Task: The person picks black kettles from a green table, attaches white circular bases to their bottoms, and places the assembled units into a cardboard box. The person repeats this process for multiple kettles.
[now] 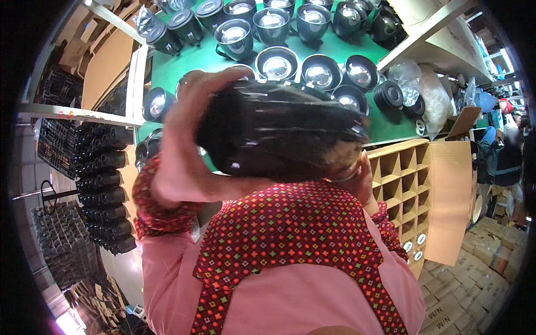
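Observation:
Close in front of me, both hands hold a glossy black mug (pixel 290 131) on its side, smeared by motion. My left hand (pixel 181 139) wraps round its left end, thumb below and fingers above. At the other end, my right hand (pixel 364 177) grips the lower right part; most of its fingers are behind the mug. Beyond my hands, several black mugs (pixel 234 40) with shiny insides stand on a green table (pixel 187 64). Black lidded mugs (pixel 184 27) stand at its far left.
A stack of black lids (pixel 388 95) and clear plastic bags (pixel 434 100) lie at the table's right. Nearer, an open cardboard box (pixel 446 195) has divided compartments (pixel 399 173). Stacked black cups (pixel 103 195) line the left, beside a white metal frame (pixel 84 113).

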Available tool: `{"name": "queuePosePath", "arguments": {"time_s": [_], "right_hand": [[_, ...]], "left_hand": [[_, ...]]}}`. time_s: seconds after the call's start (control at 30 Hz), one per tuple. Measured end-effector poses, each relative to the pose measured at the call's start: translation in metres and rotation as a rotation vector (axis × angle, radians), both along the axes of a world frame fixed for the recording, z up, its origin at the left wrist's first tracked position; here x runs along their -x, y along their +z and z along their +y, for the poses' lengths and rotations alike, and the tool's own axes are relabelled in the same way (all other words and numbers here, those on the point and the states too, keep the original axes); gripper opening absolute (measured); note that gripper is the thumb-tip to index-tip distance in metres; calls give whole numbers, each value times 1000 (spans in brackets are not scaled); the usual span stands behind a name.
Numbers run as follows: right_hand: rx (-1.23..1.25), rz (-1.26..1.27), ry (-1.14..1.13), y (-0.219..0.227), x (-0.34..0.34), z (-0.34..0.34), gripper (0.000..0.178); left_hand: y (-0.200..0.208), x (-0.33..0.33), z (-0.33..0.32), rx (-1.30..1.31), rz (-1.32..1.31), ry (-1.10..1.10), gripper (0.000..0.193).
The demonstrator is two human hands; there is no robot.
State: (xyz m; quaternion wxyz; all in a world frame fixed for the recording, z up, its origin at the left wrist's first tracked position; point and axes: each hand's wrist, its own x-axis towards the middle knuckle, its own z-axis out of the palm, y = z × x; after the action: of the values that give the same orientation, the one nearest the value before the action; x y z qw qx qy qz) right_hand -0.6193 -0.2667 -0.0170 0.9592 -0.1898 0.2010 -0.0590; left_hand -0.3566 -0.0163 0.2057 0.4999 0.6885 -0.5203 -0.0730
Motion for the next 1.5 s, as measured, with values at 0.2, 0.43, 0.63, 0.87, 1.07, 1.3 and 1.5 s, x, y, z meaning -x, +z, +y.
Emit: {"name": "queuePosePath", "arguments": {"time_s": [0.2, 0.43, 0.63, 0.87, 1.07, 1.3, 1.5], "right_hand": [[1275, 23, 7, -13, 30, -9, 40], [2162, 32, -78, 55, 33, -7, 35], [2005, 29, -81, 74, 28, -6, 39], [1812, 17, -96, 81, 20, -12, 44], [1646, 30, -88, 84, 10, -22, 49], [1519, 78, -34, 115, 22, -16, 54], [1310, 178, 63, 130, -2, -31, 61]], "left_hand": [[-27, 36, -62, 51, -62, -95, 95], [-47, 56, -85, -41, 47, -95, 97], [-55, 57, -93, 4, 86, -139, 95], [-59, 54, -91, 18, 55, -227, 107], [-67, 34, -88, 15, 503, -611, 81], [-71, -3, -89, -374, 582, -543, 49], [-125, -27, -106, -246, 810, -529, 39]]}}
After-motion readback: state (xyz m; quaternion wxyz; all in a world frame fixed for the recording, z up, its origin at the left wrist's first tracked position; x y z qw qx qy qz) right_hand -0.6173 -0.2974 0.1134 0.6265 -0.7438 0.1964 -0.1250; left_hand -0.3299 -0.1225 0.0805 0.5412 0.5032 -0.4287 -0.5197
